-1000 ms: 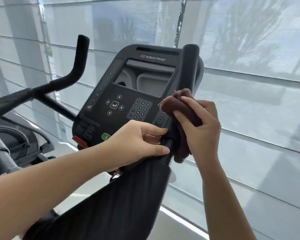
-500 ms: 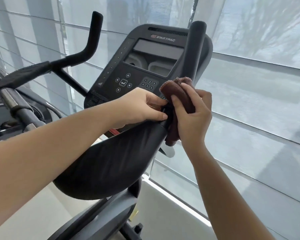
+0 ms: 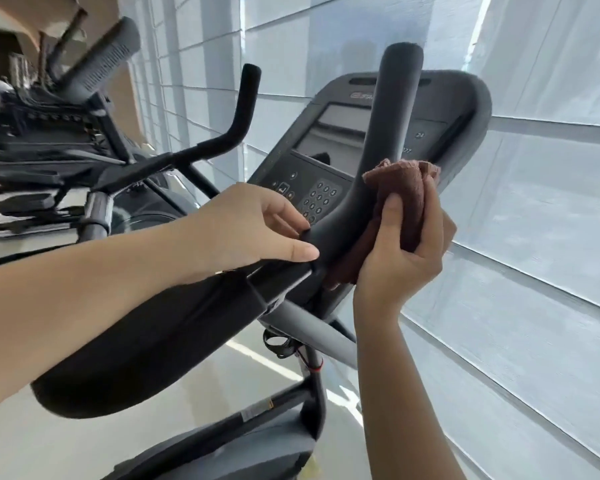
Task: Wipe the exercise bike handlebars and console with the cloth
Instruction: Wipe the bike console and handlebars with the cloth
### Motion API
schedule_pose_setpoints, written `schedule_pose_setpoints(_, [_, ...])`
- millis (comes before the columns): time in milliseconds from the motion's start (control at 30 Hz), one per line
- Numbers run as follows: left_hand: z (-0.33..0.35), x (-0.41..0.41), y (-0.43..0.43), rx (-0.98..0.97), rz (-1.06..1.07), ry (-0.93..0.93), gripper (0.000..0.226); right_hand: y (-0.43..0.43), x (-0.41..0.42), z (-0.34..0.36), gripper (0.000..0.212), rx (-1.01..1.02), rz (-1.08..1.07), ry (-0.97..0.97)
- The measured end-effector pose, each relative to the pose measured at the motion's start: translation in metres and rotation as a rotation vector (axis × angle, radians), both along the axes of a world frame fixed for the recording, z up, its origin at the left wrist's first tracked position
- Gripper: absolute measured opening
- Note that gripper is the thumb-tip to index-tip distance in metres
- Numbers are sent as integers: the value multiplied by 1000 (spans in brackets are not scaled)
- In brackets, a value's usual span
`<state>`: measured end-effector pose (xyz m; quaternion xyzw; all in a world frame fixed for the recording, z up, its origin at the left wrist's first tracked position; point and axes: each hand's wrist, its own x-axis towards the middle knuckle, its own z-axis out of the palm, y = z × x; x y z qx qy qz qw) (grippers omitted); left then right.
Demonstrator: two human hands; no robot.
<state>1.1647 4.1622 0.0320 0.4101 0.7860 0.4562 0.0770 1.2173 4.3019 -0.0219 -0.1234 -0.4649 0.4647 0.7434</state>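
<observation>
The black right handlebar (image 3: 392,109) rises in front of the console (image 3: 329,157), which has a grey screen and a number keypad. A bunched brown cloth (image 3: 400,199) is pressed against the right side of this handlebar at its bend, held by my right hand (image 3: 406,251). My left hand (image 3: 253,226) grips the same bar just below the bend, thumb along the near side. The left handlebar (image 3: 236,129) curves up further left, untouched. A padded black armrest (image 3: 146,344) lies under my left forearm.
A window wall with white pleated blinds (image 3: 534,237) runs close behind and to the right of the bike. Another exercise machine (image 3: 66,126) stands to the left. The bike's frame (image 3: 312,386) and the pale floor (image 3: 14,441) are below.
The view has swung right and lower, so the right handlebar now crosses the console. The cloth stays at the bar's bend in my right hand; my left hand keeps its grip.
</observation>
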Motion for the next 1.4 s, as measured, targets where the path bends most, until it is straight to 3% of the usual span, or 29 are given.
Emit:
schedule_pose_setpoints(100, [3,8,6,-49,92,79,28,-6,-5,-13,40,-10,101,69])
schedule_pose_setpoints(267, [9,18,9,-52,156,-29,29,28,-12,9,37,3,235,135])
schedule_pose_setpoints(433, [15,25,22,-72,274,-6,46,67,-18,29,38,57,587,96])
schedule_pose_setpoints(600, [17,29,24,-77,366,-20,50,33,0,-9,40,10,585,125])
schedule_pose_setpoints(867, [11,39,27,5,450,-66,38,100,-29,80,41,205,873,42])
schedule_pose_setpoints(1100, [6,46,30,56,510,-57,35,66,-10,14,41,99,857,89])
schedule_pose_setpoints(1300, [4,50,31,78,533,-51,34,105,-32,87,41,187,981,-4])
schedule_pose_setpoints(1400, [3,49,31,86,549,-51,34,103,-35,87,41,141,1067,25])
